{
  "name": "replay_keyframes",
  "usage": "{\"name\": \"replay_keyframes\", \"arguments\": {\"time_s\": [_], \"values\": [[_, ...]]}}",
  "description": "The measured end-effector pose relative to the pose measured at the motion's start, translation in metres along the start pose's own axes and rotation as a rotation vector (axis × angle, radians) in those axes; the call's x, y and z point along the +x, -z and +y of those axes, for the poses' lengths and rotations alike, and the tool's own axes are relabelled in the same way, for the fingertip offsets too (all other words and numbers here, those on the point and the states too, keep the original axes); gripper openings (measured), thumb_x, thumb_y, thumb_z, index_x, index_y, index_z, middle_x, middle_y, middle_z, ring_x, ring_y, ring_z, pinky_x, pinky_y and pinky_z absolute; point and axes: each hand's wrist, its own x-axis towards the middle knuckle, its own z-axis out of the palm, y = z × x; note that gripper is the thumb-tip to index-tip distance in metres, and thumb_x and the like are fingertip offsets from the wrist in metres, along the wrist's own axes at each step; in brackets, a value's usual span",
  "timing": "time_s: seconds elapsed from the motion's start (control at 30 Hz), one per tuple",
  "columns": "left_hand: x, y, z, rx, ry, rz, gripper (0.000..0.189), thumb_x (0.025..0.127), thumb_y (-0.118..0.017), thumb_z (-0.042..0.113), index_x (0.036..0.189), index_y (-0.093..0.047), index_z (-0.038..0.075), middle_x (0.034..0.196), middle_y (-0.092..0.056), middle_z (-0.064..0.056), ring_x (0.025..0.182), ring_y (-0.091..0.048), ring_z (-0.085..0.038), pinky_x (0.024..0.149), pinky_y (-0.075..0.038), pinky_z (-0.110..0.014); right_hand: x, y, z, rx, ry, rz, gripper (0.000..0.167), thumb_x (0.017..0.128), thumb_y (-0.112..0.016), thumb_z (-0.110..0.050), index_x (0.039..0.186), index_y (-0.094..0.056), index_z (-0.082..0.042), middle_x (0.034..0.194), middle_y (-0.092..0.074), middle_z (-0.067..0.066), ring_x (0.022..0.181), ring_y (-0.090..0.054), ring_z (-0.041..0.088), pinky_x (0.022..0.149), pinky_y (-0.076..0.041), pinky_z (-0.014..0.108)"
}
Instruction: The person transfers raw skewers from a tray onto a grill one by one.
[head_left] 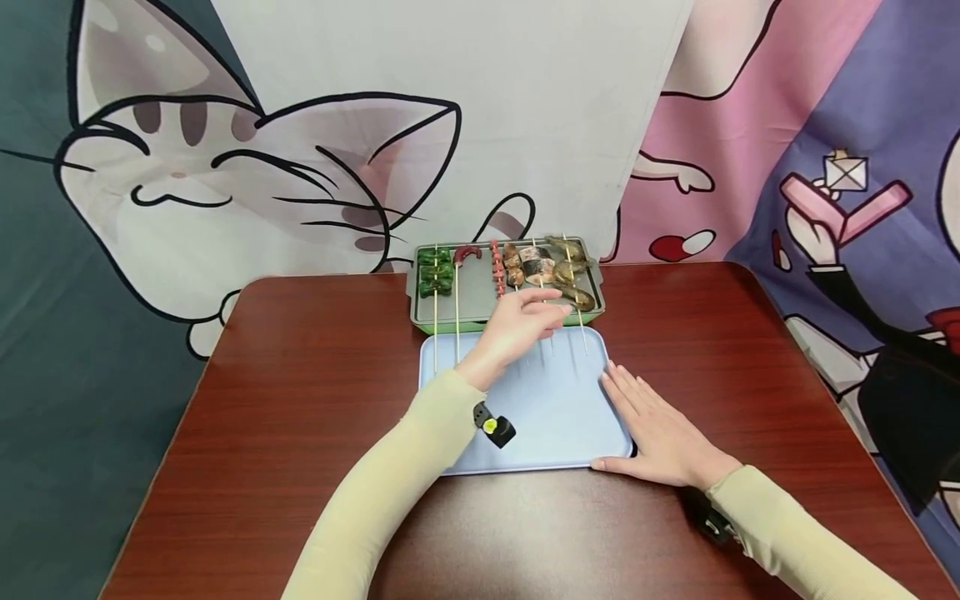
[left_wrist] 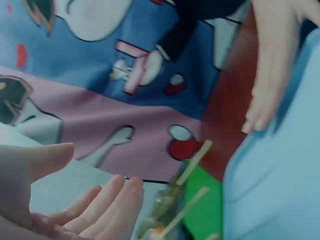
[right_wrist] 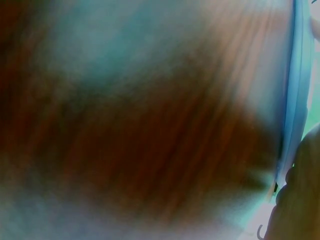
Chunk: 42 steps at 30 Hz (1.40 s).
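My left hand [head_left: 517,325] hovers over the front edge of a green grill box [head_left: 476,283] with a grey top. Its thumb and fingers stand apart with nothing between them, as the left wrist view shows. Several food skewers lie across the grill: green pepper pieces [head_left: 435,273], a dark red curled piece [head_left: 467,252], red pieces [head_left: 498,265], brown chunks [head_left: 513,263], a black-banded pale piece [head_left: 536,263] and olive-brown pieces [head_left: 572,271]. Before the grill lies a light blue tray [head_left: 555,408]. Along the tray's right edge rests my right hand [head_left: 663,433], fingers straight.
The tray and grill stand on a reddish-brown wooden table [head_left: 322,375]. Stick ends reach over the tray's far side. Behind the table hangs a cartoon-printed cloth [head_left: 547,125]. The right wrist view is mostly blurred.
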Motion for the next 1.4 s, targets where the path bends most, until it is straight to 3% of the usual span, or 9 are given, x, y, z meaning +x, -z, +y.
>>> {"name": "replay_keyframes", "arguments": {"time_s": [0.27,0.37,0.53,0.8,0.93,1.17,1.4], "values": [[-0.029,0.019,0.015,0.037,-0.18,0.018,0.045,0.101,-0.067,0.03,0.141,-0.06,0.011,0.132,-0.065,0.0,0.12,-0.06,-0.01,0.105,-0.048,-0.03,-0.001,0.003,0.002,-0.015,0.007,0.016,0.12,0.081,-0.059,-0.082,0.161,-0.022,0.0,0.167,-0.016,0.017,0.152,-0.018,0.033,0.122,-0.023,0.051],[-0.038,0.024,0.011,0.018,-0.225,0.052,0.043,0.1,-0.068,0.027,0.139,-0.061,0.012,0.131,-0.065,0.002,0.122,-0.059,-0.01,0.106,-0.047,-0.028,-0.002,0.003,0.002,-0.014,0.002,0.007,0.12,0.082,-0.059,-0.082,0.161,-0.021,0.0,0.167,-0.015,0.017,0.152,-0.017,0.033,0.123,-0.021,0.05],[-0.055,0.038,-0.005,0.073,-0.292,0.125,0.045,0.098,-0.072,0.03,0.139,-0.061,0.015,0.138,-0.061,0.003,0.132,-0.053,-0.018,0.11,-0.043,-0.028,-0.004,0.002,-0.001,-0.013,0.0,-0.009,0.119,0.082,-0.058,-0.082,0.161,-0.02,-0.001,0.168,-0.014,0.017,0.153,-0.015,0.033,0.124,-0.019,0.049],[-0.078,0.079,-0.035,0.361,-0.312,0.244,0.067,0.093,-0.075,0.043,0.152,-0.047,0.029,0.154,-0.044,0.012,0.143,-0.036,-0.01,0.119,-0.032,-0.039,-0.005,0.005,0.002,-0.025,-0.006,-0.014,0.119,0.082,-0.057,-0.082,0.161,-0.021,-0.001,0.168,-0.013,0.017,0.153,-0.014,0.033,0.124,-0.018,0.049],[-0.085,0.105,-0.044,0.468,-0.348,0.296,0.074,0.093,-0.076,0.041,0.157,-0.04,0.028,0.16,-0.038,0.008,0.146,-0.031,-0.012,0.119,-0.032,-0.048,-0.006,0.007,0.004,-0.025,-0.007,-0.008,0.119,0.082,-0.058,-0.082,0.161,-0.022,0.0,0.167,-0.015,0.018,0.152,-0.016,0.034,0.124,-0.019,0.05],[-0.092,0.153,-0.037,0.756,-0.406,0.354,0.09,0.091,-0.075,0.048,0.162,-0.028,0.019,0.166,-0.024,0.003,0.151,-0.02,-0.018,0.122,-0.024,-0.051,-0.007,0.007,0.005,-0.025,0.006,0.014,0.119,0.082,-0.061,-0.081,0.159,-0.025,0.002,0.166,-0.017,0.02,0.152,-0.018,0.036,0.123,-0.022,0.052],[-0.08,0.202,-0.027,1.14,-0.439,0.392,0.101,0.091,-0.066,0.063,0.162,-0.022,0.006,0.167,-0.018,-0.01,0.154,-0.008,-0.021,0.126,-0.003,-0.043,-0.007,0.007,0.005,-0.031,0.018,0.027,0.119,0.082,-0.061,-0.08,0.159,-0.025,0.003,0.165,-0.019,0.02,0.151,-0.021,0.037,0.121,-0.024,0.054]]}}
